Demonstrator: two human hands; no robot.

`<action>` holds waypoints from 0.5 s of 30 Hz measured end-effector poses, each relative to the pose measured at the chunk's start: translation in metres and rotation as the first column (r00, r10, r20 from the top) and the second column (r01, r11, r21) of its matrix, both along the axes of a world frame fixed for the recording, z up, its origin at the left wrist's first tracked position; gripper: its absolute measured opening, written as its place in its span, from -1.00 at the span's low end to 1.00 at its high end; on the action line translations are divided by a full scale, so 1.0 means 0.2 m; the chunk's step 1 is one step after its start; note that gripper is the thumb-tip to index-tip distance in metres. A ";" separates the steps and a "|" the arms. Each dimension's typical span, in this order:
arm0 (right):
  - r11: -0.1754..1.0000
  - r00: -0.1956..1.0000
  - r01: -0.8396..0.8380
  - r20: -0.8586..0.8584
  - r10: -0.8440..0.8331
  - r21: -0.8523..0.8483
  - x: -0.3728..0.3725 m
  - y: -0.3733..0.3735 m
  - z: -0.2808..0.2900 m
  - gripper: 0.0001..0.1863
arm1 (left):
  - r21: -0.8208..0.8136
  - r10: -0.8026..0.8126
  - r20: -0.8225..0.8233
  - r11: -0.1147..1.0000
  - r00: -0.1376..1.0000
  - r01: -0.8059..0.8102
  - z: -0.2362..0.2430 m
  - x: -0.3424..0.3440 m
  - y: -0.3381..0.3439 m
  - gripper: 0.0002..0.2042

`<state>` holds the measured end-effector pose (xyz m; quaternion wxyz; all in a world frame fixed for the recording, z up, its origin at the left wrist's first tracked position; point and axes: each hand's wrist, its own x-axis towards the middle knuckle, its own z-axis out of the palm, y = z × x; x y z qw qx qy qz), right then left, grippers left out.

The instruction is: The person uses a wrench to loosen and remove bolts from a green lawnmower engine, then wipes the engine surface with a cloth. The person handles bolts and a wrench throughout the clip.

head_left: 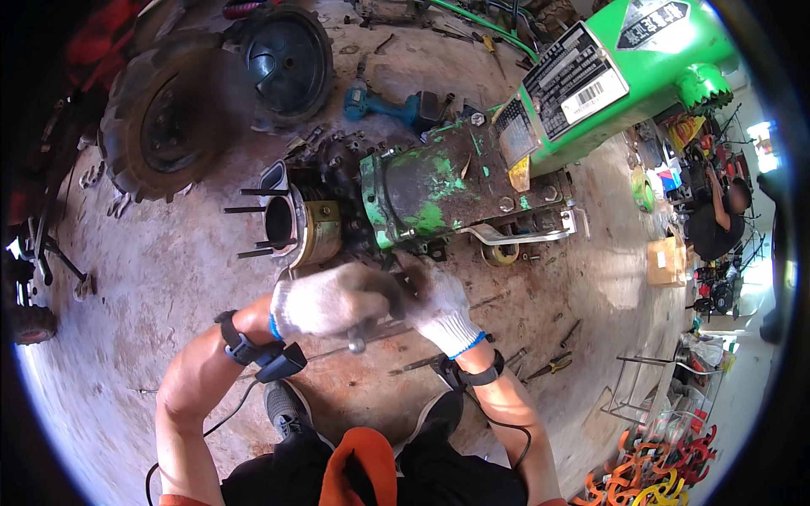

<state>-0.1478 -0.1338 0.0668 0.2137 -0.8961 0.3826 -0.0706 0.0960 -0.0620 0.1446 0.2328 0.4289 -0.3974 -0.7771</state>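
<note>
My left hand (pixel 331 299), in a white knit glove, is closed in front of the machine. A metal tool with a rounded end (pixel 357 344) sticks out below its fingers; the rest of the tool is hidden. Right beside it, my right hand (pixel 443 305) wears a matching glove with darkly soiled fingers. Those fingers look curled and are partly blurred, and what they hold is hidden. Just beyond both hands lies a worn green machine housing (pixel 430 181). Left of the housing is a metal cylinder (pixel 316 228) with an open bore and protruding studs.
Large tyred wheels (pixel 152 122) stand at the far left. A teal cordless power tool (pixel 384 108) lies behind the housing. The bright green machine body (pixel 624 72) extends right. Pliers (pixel 550 365) lie on the floor, near a wire rack (pixel 654 384). Another person (pixel 717 219) sits far right.
</note>
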 end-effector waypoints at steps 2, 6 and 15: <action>0.997 0.999 -0.053 -0.001 0.053 -0.056 -0.03 -0.01 -0.01 -0.43 | -0.214 -0.035 0.042 0.976 0.998 0.043 -0.09 -0.08 0.05 -0.66; 0.994 0.999 -0.041 0.028 0.044 -0.106 -0.05 -0.03 -0.07 -0.46 | -0.666 0.181 0.320 0.741 0.930 0.085 -0.35 -0.38 0.21 -0.68; 0.984 0.925 -0.155 0.338 0.174 -0.082 -0.14 -0.01 0.00 -0.46 | -0.584 0.144 0.352 0.806 0.925 0.097 -0.29 -0.41 0.31 -0.60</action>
